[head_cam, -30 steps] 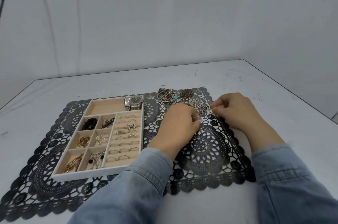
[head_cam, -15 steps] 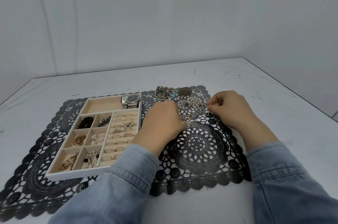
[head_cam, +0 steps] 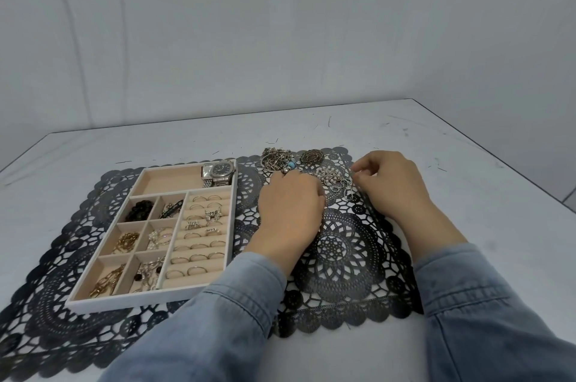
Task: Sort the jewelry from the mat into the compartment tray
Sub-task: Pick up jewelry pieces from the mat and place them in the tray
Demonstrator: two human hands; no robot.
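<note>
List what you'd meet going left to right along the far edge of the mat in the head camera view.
wristwatch in the tray → tangled chain pile → round brooch → right hand

The left hand (head_cam: 290, 213) and its sleeve (head_cam: 237, 307) lie across the mat (head_cam: 343, 260) between the compartment tray (head_cam: 149, 300) and the jewelry pile (head_cam: 277, 160). The right hand (head_cam: 389, 182) covers the pile's right edge, pinching a chain (head_cam: 349, 188). The table (head_cam: 498, 226) right of the mat lies open.
</note>
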